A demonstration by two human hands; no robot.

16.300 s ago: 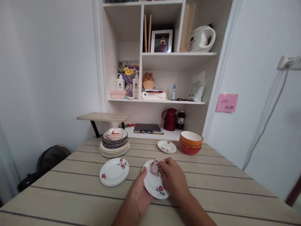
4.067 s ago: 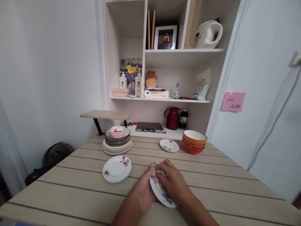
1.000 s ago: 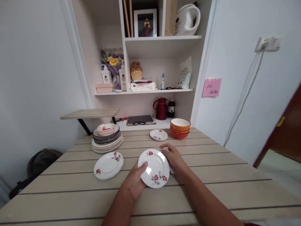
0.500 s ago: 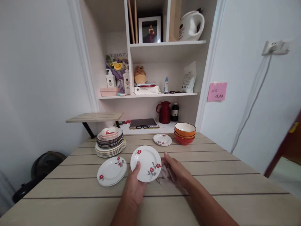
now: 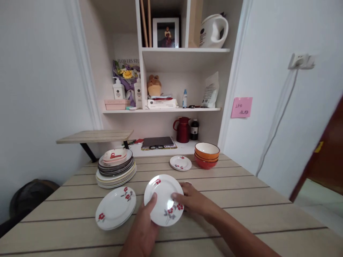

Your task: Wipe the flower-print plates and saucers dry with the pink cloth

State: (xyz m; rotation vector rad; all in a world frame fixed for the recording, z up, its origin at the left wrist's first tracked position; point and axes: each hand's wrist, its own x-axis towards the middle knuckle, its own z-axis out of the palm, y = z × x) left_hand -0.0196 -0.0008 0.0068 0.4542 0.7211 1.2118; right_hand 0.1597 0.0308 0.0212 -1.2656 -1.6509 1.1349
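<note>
Worktop (image 5: 241,210): fills our lower frame.
Stack (image 5: 115,173): left side of the frame.
Plate (image 5: 163,200): lower centre, now pinched at two sides, which should steady it.
Left hand (image 5: 144,224): around its left edge, thumb on top.
Right hand (image 5: 195,200): has just closed on its right edge, thumb on top; any cloth behind, we cannot make out.

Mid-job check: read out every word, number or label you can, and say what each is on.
"FLOWERS STU", on the backing behind the bouquet; the rest is cut off.
"250", handwritten on the pink note; last digit blurry, line below illegible.
Too small or blurred: pump bottles, pink box, white pack, pouch, white jug, dark bottle.
Held plate: flowers, no lettering seen.
</note>
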